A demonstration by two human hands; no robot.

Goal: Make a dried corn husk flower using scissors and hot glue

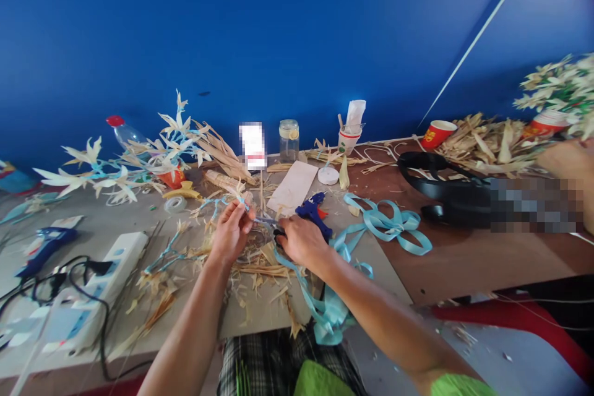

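My left hand (pixel 233 227) is closed, pinching a small flower (pixel 241 199) of pale dried husk with light blue wrapping at its base. My right hand (pixel 304 240) is closed on the scissors (pixel 268 221), whose blades point left toward the flower. Whether the blades touch it, I cannot tell. Just beyond the right hand lies a blue glue gun (pixel 312 207). Light blue ribbon (pixel 394 223) loops across the table and trails over its front edge beneath my right forearm. Blue-wrapped stems (pixel 171 250) with husk tips lie to the left.
Husk scraps litter the table (pixel 387 275). At left are a power strip (pixel 118 263) with black cords, another glue gun (pixel 51 247) and a finished-looking husk flower branch (pixel 116 164). Behind stand a glass jar (pixel 289 141) and paper cup (pixel 349 139). Someone's hand (pixel 568 161) shows at right.
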